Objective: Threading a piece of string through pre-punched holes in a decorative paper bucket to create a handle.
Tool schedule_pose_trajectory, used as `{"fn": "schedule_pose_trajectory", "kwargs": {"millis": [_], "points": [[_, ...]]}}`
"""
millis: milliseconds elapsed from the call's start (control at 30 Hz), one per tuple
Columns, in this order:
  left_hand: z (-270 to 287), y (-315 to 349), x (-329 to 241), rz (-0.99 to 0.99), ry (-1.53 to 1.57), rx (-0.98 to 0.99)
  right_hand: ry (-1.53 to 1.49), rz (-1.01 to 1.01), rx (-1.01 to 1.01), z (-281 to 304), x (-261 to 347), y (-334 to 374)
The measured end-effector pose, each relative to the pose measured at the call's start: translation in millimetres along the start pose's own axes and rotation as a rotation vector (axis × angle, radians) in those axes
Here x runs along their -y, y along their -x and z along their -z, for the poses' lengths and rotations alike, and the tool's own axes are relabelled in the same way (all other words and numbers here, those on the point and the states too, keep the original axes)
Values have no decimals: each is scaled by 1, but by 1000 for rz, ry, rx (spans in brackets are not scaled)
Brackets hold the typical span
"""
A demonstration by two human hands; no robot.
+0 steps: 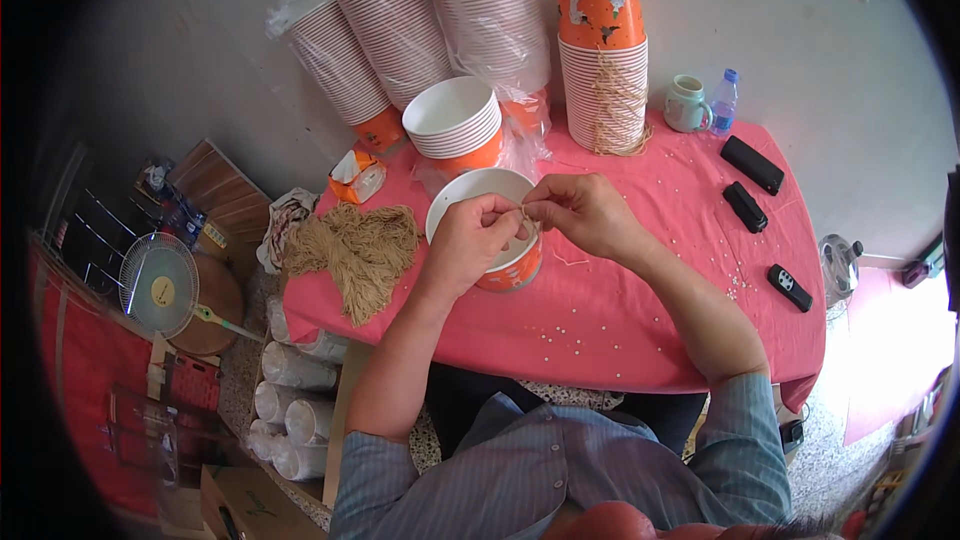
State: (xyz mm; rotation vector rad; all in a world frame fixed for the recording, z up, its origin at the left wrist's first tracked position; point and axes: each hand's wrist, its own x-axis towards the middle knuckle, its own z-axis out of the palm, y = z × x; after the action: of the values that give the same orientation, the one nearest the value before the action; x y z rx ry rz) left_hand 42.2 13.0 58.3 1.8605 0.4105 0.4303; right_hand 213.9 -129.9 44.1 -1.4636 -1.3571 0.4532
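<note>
An orange paper bucket with a white inside (470, 190) stands on the pink tablecloth (640, 280) in front of me. My left hand (472, 240) rests on its near rim, fingers pinched on a thin beige string. My right hand (580, 212) pinches the same string at the rim, just right of the left hand. The two hands nearly touch over the bucket's right edge. A heap of beige string pieces (355, 250) lies to the left of the bucket.
Behind stand a short stack of buckets (455, 120), tall wrapped stacks leaning on the wall (400, 30), and a stack hung with strings (603, 80). A mug (686, 103), bottle (724, 100) and three black remotes (752, 163) lie right. A fan (158, 285) stands left.
</note>
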Motion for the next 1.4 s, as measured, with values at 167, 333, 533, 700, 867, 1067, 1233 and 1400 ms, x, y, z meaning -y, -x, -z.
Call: {"fn": "schedule_pose_trajectory", "kwargs": {"millis": [167,333,533,700,867,1067,1233,1400], "points": [[-1,-2,-2,30,70,18,-146,-40,-77,-3,2,-1],[-2,-2,-1,31,71,17,-138,-47,-76,-1,6,0],[-5,-2,-3,17,78,4,-104,0,-66,0,7,3],[-6,0,-3,0,86,-17,-9,2,-68,2,10,4],[-8,-2,2,17,81,-44,163,84,-81,1,13,4],[-10,-1,-2,-6,-12,-79,229,69,-79,0,14,4],[-11,0,-4,-41,-30,-89,89,21,-67,1,9,2],[-9,-1,1,-19,-2,-85,-41,-18,-22,3,6,0]]}}
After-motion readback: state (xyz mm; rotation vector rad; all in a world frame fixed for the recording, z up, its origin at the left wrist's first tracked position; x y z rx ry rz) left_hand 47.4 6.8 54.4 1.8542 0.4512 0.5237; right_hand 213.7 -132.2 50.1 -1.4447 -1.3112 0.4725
